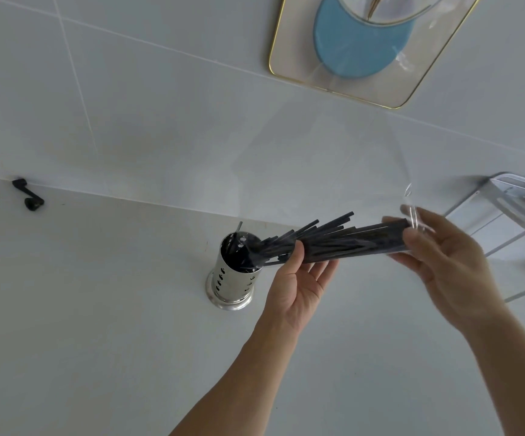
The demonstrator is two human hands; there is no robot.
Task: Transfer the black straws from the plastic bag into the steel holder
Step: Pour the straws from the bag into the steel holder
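Note:
A perforated steel holder point(232, 280) stands upright on the white counter, with some black straws inside it. A bundle of black straws point(342, 239) lies nearly level in a clear plastic bag point(412, 220), its loose ends fanning toward the holder's mouth. My left hand point(298, 284) cups the bundle from below near the fanned end, thumb pressed on the straws. My right hand point(446, 262) grips the bag's closed end around the straws, right of the holder.
A small black hook-like object point(28, 196) lies at the wall's base, far left. A gold-rimmed tray point(289, 62) with a blue disc and glass hangs on the tiled wall above. A clear plastic rack point(512, 202) stands at the right edge.

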